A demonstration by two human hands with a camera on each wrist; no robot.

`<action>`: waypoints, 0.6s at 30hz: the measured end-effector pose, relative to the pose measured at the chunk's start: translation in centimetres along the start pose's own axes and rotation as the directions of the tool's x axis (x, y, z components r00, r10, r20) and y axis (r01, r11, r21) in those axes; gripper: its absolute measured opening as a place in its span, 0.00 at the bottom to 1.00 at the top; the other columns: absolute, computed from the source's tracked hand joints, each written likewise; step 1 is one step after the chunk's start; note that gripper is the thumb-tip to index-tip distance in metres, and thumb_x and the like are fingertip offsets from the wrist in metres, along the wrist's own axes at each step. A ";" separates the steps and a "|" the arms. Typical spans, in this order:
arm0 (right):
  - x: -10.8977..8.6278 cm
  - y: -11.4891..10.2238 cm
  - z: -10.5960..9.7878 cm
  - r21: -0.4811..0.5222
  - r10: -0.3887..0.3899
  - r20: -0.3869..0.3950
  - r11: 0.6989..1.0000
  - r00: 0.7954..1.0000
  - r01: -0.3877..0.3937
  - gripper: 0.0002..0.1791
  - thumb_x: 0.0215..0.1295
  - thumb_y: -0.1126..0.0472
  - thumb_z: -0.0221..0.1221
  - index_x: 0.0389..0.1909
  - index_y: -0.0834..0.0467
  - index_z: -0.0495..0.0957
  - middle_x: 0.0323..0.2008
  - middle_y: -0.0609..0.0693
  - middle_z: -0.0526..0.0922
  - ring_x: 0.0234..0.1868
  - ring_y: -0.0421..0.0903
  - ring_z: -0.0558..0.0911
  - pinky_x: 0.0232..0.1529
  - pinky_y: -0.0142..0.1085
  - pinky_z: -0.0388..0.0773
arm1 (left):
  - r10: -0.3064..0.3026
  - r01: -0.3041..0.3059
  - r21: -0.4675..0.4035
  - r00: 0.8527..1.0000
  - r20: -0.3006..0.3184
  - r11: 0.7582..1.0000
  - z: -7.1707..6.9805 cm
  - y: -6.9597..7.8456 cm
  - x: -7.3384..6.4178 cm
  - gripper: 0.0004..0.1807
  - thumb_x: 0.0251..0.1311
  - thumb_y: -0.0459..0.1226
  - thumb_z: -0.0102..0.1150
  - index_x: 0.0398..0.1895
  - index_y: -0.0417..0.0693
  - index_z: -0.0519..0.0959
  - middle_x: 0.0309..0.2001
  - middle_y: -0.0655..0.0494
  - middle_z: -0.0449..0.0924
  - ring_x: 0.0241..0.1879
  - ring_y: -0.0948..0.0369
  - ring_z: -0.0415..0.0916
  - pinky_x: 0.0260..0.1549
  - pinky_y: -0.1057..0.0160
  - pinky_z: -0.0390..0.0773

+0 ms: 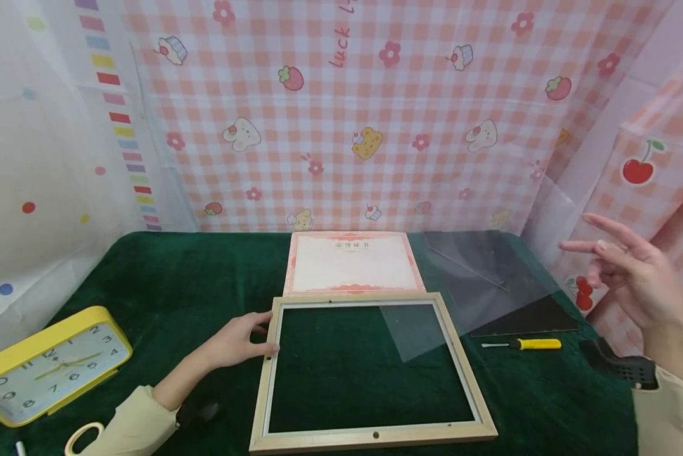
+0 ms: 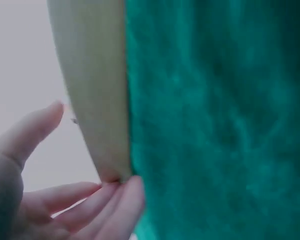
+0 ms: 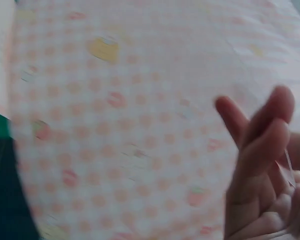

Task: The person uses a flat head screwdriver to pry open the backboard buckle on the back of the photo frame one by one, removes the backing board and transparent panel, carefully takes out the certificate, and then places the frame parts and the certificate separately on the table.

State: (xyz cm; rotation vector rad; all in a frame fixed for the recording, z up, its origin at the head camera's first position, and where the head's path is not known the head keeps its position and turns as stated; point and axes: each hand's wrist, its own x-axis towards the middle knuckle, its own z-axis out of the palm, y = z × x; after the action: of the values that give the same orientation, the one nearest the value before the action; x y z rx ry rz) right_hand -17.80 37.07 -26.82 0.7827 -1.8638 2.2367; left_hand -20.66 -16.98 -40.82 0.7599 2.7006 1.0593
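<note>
A light wooden picture frame (image 1: pixel 376 437) lies on the table, its middle open to the green cloth. My left hand (image 1: pixel 241 339) grips its left side, thumb over the top; in the left wrist view the fingertips (image 2: pixel 132 192) touch the outer edge of the wood. Raised at the right, my right hand (image 1: pixel 632 272) pinches the corner of a clear plastic sheet (image 1: pixel 418 335) between curled fingers. The sheet slants down leftward, and its lower corner shows over the frame's opening. In the right wrist view a thin edge crosses the fingers (image 3: pixel 262 145).
A red-bordered certificate (image 1: pixel 353 263) lies behind the frame. Right of it is a black backing board (image 1: pixel 532 316), partly seen through the sheet, with a yellow screwdriver (image 1: pixel 538 344) in front. A yellow clock (image 1: pixel 56 367) and scissors handle (image 1: pixel 82 437) are at the left.
</note>
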 end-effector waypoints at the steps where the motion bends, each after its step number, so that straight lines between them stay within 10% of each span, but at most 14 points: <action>1: 0.2 0.7 0.4 0.054 0.025 -0.019 0.998 1.000 -0.024 0.23 0.67 0.73 0.36 0.63 0.60 0.57 0.46 0.54 0.77 0.19 0.45 0.76 0.26 0.29 0.75 | -0.006 0.006 0.020 1.000 0.017 1.000 0.0 0.3 -0.4 0.37 0.50 0.44 0.62 0.58 0.31 0.61 0.50 0.41 0.68 0.45 0.49 0.69 0.39 0.54 0.73; 9: 1.6 6.7 3.3 0.344 0.166 -0.112 0.931 0.980 -0.118 0.21 0.68 0.68 0.40 0.60 0.55 0.62 0.44 0.57 0.78 0.22 0.46 0.77 0.29 0.31 0.74 | -0.219 0.189 0.181 0.962 0.163 0.965 0.9 3.8 -3.6 0.53 0.37 0.56 0.66 0.63 0.34 0.56 0.62 0.40 0.54 0.54 0.47 0.60 0.49 0.44 0.61; 18: 3.4 11.0 6.3 0.490 0.282 -0.227 0.860 0.932 -0.141 0.23 0.67 0.68 0.41 0.63 0.55 0.54 0.42 0.57 0.79 0.21 0.46 0.78 0.29 0.30 0.75 | -0.264 0.201 0.242 0.927 0.266 0.949 1.2 5.7 -5.8 0.57 0.30 0.59 0.67 0.62 0.36 0.58 0.63 0.40 0.53 0.53 0.47 0.62 0.46 0.42 0.63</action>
State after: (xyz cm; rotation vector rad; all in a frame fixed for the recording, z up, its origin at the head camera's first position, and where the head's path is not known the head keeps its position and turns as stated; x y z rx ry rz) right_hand -23.31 27.77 -34.32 0.2649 -1.3450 2.8119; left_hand -12.95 -15.58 -38.19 0.5528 2.5825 0.5612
